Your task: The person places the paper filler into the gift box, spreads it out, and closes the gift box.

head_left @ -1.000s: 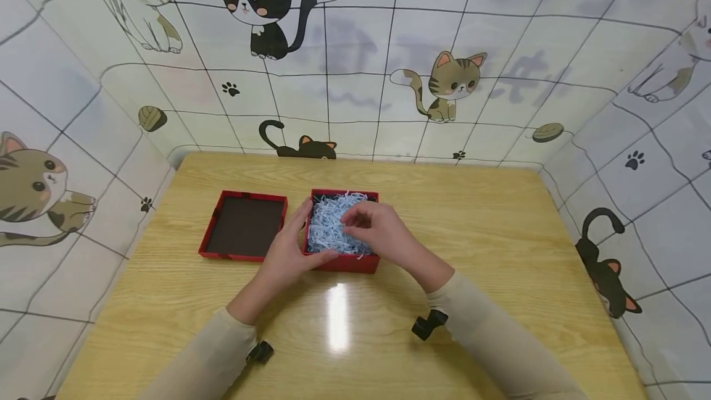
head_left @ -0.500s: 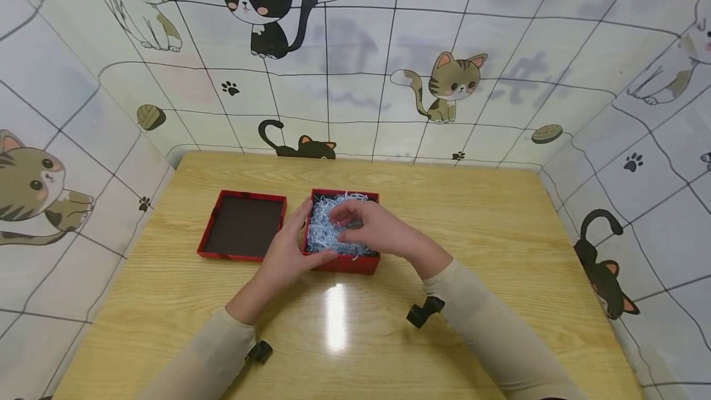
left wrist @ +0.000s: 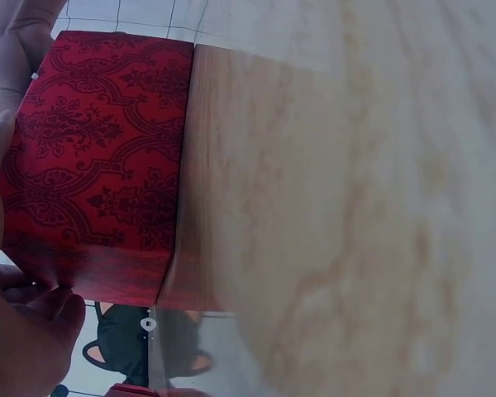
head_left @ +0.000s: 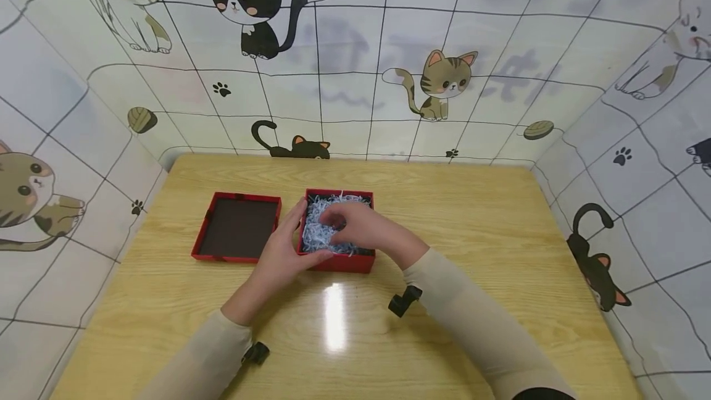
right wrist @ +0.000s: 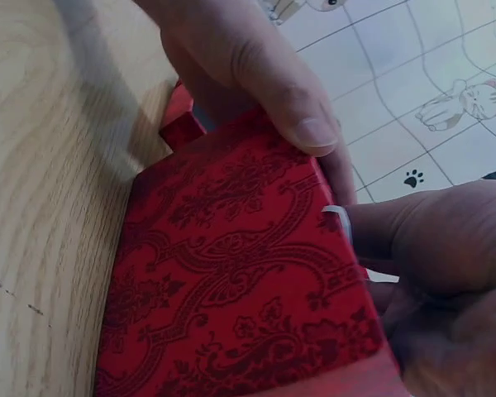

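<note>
White tile-patterned panels (head_left: 355, 36) with printed cats (head_left: 450, 82) rise behind the far edge and beyond both side edges of a pale wood worktop (head_left: 472, 215). On it, set in from the far edge and about midway between left and right edges, stands an upright red box (head_left: 341, 263) filled with pale blue shredded paper (head_left: 316, 233). Dark scrollwork covers its walls. Beside it, toward the far left corner, lies a shallow red lid (head_left: 239, 227), dark inside facing up.

The left hand (head_left: 283, 249) presses round the box's near left corner, thumb spread along the near rim, nearly straight fingers together against the left wall. The right hand (head_left: 363, 224) is over the paper, thumb and forefinger bent and apart; whether the other fingers pinch any strands, I cannot tell.
</note>
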